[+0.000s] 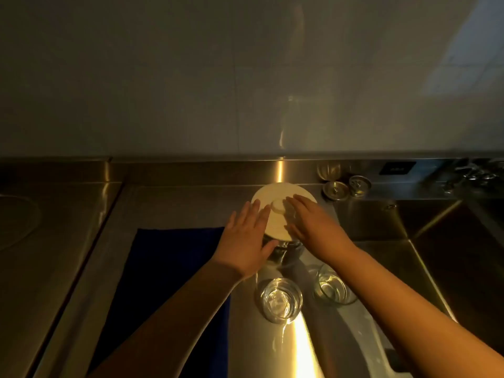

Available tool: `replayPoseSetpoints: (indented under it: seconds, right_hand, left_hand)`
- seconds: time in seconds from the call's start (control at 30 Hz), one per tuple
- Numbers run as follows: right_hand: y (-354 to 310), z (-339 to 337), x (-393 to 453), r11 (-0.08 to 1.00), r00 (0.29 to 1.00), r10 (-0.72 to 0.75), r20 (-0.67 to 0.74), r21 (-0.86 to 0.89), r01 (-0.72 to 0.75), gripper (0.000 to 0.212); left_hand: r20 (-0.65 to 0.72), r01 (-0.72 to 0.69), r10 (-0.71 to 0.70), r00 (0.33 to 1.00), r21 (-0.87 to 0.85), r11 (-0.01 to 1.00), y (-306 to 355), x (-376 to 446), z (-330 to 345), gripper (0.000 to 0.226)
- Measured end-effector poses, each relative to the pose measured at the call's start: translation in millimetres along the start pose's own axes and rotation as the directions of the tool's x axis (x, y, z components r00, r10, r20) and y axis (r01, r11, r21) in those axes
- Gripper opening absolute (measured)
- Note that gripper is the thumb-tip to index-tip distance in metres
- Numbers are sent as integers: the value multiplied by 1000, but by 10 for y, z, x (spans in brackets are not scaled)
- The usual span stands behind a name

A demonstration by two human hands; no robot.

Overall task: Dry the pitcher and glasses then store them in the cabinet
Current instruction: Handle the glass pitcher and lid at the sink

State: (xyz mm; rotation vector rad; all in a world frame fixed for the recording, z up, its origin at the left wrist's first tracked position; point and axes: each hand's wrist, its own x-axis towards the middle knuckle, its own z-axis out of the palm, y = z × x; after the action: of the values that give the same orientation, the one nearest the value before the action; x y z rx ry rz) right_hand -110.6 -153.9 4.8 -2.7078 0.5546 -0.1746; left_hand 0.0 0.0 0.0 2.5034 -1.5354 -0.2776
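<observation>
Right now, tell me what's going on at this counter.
A person stands at a steel counter with both hands around a lidded glass pitcher. The left hand lies flat against its side; the right hand reaches over the pale lid, fingers on top. Two empty glasses stand upright nearer the person. A dark blue cloth lies spread to the left, untouched. Nothing is stored yet.

In front of you the pitcher's lid (275, 211) is plain cream-white. The two glasses (282, 300) are clear and colourless, without pattern. Left of them lies a solid deep-blue cloth (169, 268). The tabletop (174, 203) is bare steel, tinted gold by the light. The wall (245, 77) is plain pale grey.
</observation>
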Motion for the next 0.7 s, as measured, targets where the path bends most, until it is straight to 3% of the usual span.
replayPoseSetpoints:
  seconds: [0.33,0.57,0.7]
  right_hand:
    - [121,-17,237,980,986,-168,-17,-113,165,45]
    - [148,-45,326,972,979,-205,-13,-120,202,42]
    - [138,-37,340,978,979,-201,-33,-63,199,41]
  left_hand:
    - [12,116,-116,993,8,993,69,102,49,73]
    - [-88,116,-113,990,28,993,151,95,66,72]
    - [-168,60,-40,985,114,992,194,75,40,69]
